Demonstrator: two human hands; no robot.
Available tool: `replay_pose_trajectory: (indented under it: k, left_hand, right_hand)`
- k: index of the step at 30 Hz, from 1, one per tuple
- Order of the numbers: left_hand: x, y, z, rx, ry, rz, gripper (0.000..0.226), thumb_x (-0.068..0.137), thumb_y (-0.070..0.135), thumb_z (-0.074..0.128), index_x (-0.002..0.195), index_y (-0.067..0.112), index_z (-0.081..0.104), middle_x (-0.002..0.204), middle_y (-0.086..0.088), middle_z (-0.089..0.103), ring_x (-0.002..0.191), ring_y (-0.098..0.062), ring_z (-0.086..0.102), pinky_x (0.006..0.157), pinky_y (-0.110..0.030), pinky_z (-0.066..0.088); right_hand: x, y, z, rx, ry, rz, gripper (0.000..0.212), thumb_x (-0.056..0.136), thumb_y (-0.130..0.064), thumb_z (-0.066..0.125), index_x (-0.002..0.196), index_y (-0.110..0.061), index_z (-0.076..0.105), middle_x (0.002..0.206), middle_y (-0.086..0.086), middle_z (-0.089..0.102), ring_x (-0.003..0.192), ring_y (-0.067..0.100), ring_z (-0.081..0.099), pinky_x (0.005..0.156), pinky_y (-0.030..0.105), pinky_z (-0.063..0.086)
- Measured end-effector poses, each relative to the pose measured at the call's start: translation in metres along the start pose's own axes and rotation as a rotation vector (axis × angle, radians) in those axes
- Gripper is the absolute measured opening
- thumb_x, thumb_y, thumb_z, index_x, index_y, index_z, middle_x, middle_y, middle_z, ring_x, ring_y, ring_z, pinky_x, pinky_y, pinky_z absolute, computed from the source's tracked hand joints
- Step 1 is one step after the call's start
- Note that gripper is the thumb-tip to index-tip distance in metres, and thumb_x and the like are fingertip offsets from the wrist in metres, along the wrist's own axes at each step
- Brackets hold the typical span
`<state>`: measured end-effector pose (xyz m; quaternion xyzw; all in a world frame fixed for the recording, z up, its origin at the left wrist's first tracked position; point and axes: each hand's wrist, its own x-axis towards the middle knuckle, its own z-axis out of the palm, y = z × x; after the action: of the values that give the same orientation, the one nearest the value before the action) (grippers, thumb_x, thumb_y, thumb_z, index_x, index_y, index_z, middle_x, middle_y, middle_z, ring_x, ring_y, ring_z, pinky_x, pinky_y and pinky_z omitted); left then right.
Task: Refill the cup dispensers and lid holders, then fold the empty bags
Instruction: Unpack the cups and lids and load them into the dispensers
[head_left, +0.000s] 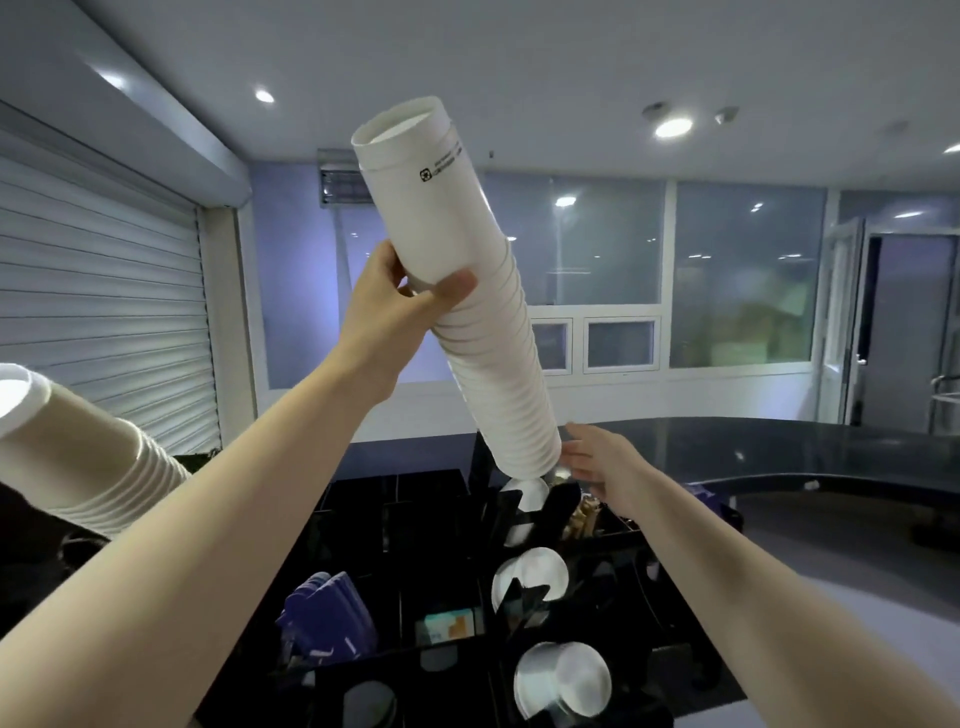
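**Ana:** Cups first: that tall nested stack of white paper cups (467, 312) is up in the air, tilted, its open mouth end low over the black compartmented organiser (447, 519) on the counter, closed bases pointing at the ceiling.

**Ben:** Who has it where?

**Ana:** The left hand (400, 301) grips it roughly a third of the way down from the top, thumb across the front, fingers wrapped behind. The right hand (602, 462) sits just beside the low end, fingers straight and spread; I can't tell whether they touch the rims.

**Ben:** How will it handle, do you reckon?

**Ana:** Light, I'd say, but long and jointed. Each cup is stiff enough, yet the column can bow or slide apart where the rims are loosely nested, and thin paper walls dent if squeezed hard. Smooth sides, so a one-handed grip high up leaves the bottom free to swing.

**Ben:** So hold it at two places.

**Ana:** Yes: one hand around the middle, the other cupping the lower rims to steer them into the round slot (524, 493) below, where white already shows.

**Ben:** Anything else about?

**Ana:** A second stack of white paper cups (78, 467) lies slanted at the left edge, round white lids (563, 680) stand in the near slots, and dark blue sleeves (332, 618) fill a left compartment.
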<state>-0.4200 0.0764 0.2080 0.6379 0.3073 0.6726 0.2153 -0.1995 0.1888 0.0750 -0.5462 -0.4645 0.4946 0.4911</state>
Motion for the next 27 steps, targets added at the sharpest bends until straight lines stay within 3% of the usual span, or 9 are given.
replay_pose_trajectory:
  k: [3,5,8,11,16,20,23,27]
  left_hand:
    - [0.006,-0.016,0.010,0.006,-0.003,-0.005,0.076,0.056,0.044,0.077,0.124,0.020,0.051,0.123,0.003,0.060,0.112,-0.019,0.059,0.092,-0.043,0.053]
    - [0.012,-0.025,0.015,0.011,0.000,-0.010,0.069,0.062,0.037,0.077,0.123,0.020,0.051,0.121,0.005,0.062,0.109,-0.016,0.061,0.093,-0.045,0.052]
    - [0.019,-0.037,0.022,0.056,-0.021,-0.025,0.062,0.066,0.036,0.076,0.121,0.020,0.052,0.119,0.007,0.063,0.106,-0.013,0.063,0.094,-0.044,0.052]
    - [0.020,-0.047,0.032,0.082,-0.079,-0.023,0.059,0.066,0.035,0.077,0.119,0.023,0.055,0.115,0.010,0.066,0.104,-0.009,0.064,0.089,-0.036,0.053]
    - [0.016,-0.067,0.049,0.082,-0.120,-0.024,0.057,0.065,0.028,0.077,0.118,0.020,0.056,0.111,0.009,0.066,0.104,-0.009,0.063,0.084,-0.025,0.052]
    - [0.018,-0.079,0.051,0.078,-0.126,-0.062,0.055,0.065,0.028,0.078,0.115,0.023,0.056,0.109,0.013,0.067,0.096,-0.004,0.065,0.074,-0.021,0.051]
    - [0.013,-0.097,0.052,0.117,-0.150,-0.092,0.058,0.068,0.022,0.081,0.119,0.021,0.054,0.116,0.009,0.064,0.106,-0.009,0.062,0.084,-0.026,0.052]
    - [0.000,-0.120,0.060,0.232,-0.236,-0.122,0.064,0.069,0.016,0.083,0.123,0.025,0.051,0.120,0.013,0.061,0.112,-0.004,0.057,0.088,-0.021,0.048]
  right_hand:
    - [0.021,0.006,-0.005,0.017,-0.024,0.033,0.036,0.090,-0.042,0.057,0.105,-0.011,0.067,0.097,0.002,0.072,0.081,0.016,0.055,0.072,0.030,0.039]
    - [0.032,0.009,-0.009,0.011,-0.024,0.045,0.039,0.091,-0.044,0.056,0.104,-0.010,0.068,0.100,0.002,0.069,0.068,0.014,0.049,0.063,0.028,0.037]
    - [0.043,0.017,-0.013,-0.085,-0.102,0.118,0.055,0.089,-0.059,0.050,0.093,-0.009,0.074,0.088,0.001,0.069,0.070,0.015,0.050,0.060,0.028,0.036]
    - [0.051,0.023,-0.013,-0.097,-0.186,0.167,0.062,0.085,-0.065,0.050,0.080,-0.010,0.076,0.075,0.001,0.073,0.057,0.014,0.059,0.049,0.021,0.039]
    - [0.068,0.023,-0.010,-0.019,-0.178,0.131,0.053,0.088,-0.060,0.050,0.088,-0.015,0.079,0.095,0.002,0.074,0.096,0.019,0.059,0.072,0.030,0.040]
    - [0.075,0.031,-0.008,0.015,-0.171,0.087,0.050,0.086,-0.054,0.058,0.094,-0.007,0.074,0.098,0.010,0.072,0.089,0.024,0.061,0.086,0.034,0.045]
    - [0.080,0.036,-0.006,0.028,-0.175,0.091,0.051,0.085,-0.055,0.060,0.092,-0.006,0.074,0.091,0.012,0.064,0.083,0.025,0.057,0.077,0.034,0.048]
    - [0.085,0.042,0.001,-0.001,-0.234,0.074,0.048,0.085,-0.054,0.058,0.087,-0.007,0.071,0.090,0.009,0.070,0.092,0.029,0.058,0.086,0.041,0.046]
